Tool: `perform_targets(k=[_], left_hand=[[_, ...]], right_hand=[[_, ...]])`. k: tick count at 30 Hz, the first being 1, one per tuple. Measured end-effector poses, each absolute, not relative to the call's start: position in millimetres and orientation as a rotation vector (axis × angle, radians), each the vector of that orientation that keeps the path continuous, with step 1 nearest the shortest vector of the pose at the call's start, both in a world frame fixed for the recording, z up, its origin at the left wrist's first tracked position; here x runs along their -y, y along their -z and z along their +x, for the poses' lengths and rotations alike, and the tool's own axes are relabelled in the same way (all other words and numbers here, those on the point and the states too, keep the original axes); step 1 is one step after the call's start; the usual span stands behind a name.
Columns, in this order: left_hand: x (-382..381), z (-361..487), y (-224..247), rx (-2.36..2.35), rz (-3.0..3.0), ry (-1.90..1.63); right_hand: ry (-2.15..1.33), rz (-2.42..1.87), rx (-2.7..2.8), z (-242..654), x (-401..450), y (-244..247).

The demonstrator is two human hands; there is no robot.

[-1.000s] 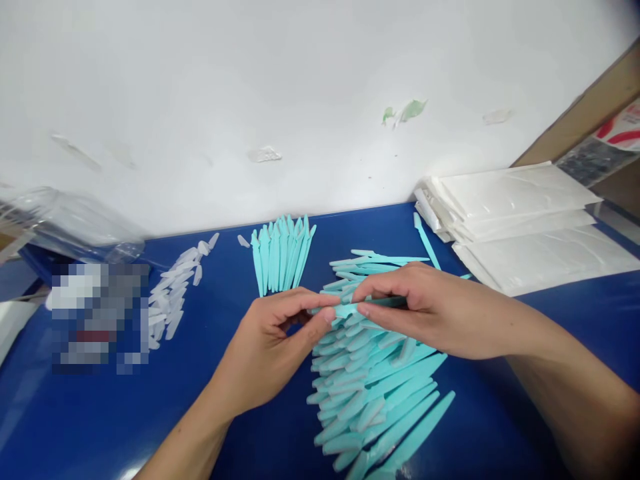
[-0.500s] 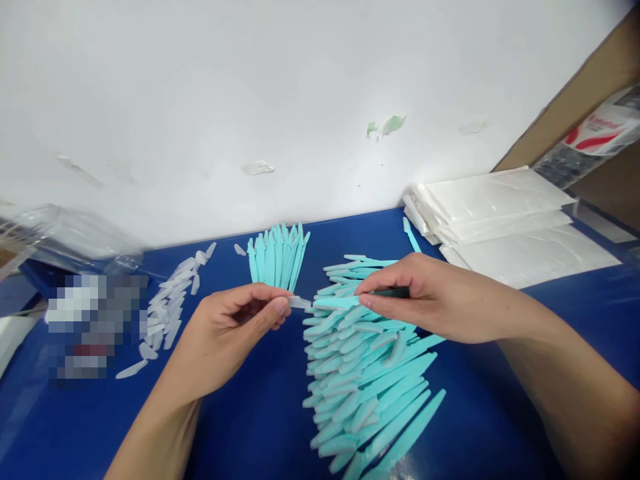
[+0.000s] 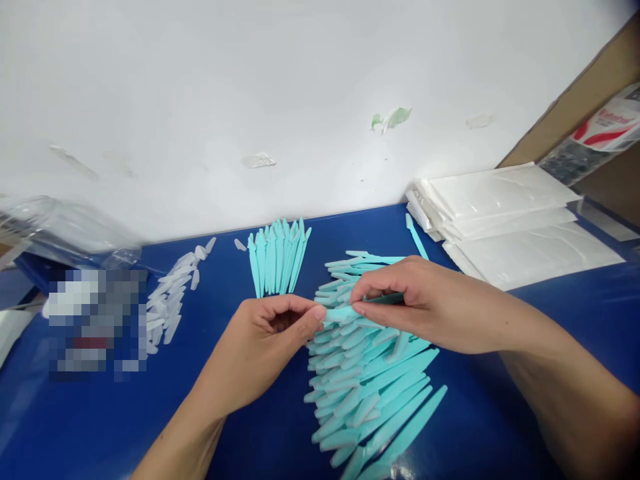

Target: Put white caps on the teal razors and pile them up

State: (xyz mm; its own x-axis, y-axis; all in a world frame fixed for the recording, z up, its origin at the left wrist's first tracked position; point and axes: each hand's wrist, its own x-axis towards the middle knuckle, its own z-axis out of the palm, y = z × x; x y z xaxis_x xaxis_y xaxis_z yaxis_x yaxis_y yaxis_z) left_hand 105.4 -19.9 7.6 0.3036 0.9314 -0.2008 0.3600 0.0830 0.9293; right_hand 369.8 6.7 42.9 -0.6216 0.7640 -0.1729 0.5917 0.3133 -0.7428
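Note:
My right hand [image 3: 400, 300] pinches a turquoise eyebrow razor [image 3: 345, 312] by its handle, the blade end pointing left. My left hand [image 3: 283, 330] is closed at that blade end, thumb and forefinger on a clear cap that they mostly hide. How far the cap sits over the blade I cannot tell. Under and in front of my hands lies a big pile of capped turquoise razors [image 3: 345, 393]. A smaller fan of razors without caps [image 3: 277, 260] lies beyond my left hand. Loose clear caps [image 3: 167, 300] are heaped to its left.
White plastic packets [image 3: 505, 200] are stacked at the back right, with a single razor [image 3: 416, 235] beside them. A labelled bottle [image 3: 600, 133] lies at far right. Clear plastic bags [image 3: 75, 230] sit at the back left, near a blurred-out patch. A white wall [image 3: 300, 100] closes off the blue table [image 3: 200, 267].
My left hand has moved right, bringing the clear cap from just short of the razor up against its blade end. My right hand has stayed nearly in place.

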Motion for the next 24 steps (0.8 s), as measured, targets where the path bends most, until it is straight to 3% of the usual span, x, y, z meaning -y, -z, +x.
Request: perform_targets(k=[5, 16, 24], left_hand=[[3.9, 79.7, -1.7, -1.51, 1.618, -0.768], [-17.7, 44.4, -5.9, -1.726, 1.572, -0.933], [-30.3, 7.3, -10.5, -2.033, 1.612, -1.103]], right_hand=[[-1.032, -1.248, 2.422, 376.3, -13.2, -36.1], [-1.057, -1.342, 2.322, 378.7, -20.1, -31.8], [-0.851, -1.726, 2.27, 296.6, -89.6, -35.0]])
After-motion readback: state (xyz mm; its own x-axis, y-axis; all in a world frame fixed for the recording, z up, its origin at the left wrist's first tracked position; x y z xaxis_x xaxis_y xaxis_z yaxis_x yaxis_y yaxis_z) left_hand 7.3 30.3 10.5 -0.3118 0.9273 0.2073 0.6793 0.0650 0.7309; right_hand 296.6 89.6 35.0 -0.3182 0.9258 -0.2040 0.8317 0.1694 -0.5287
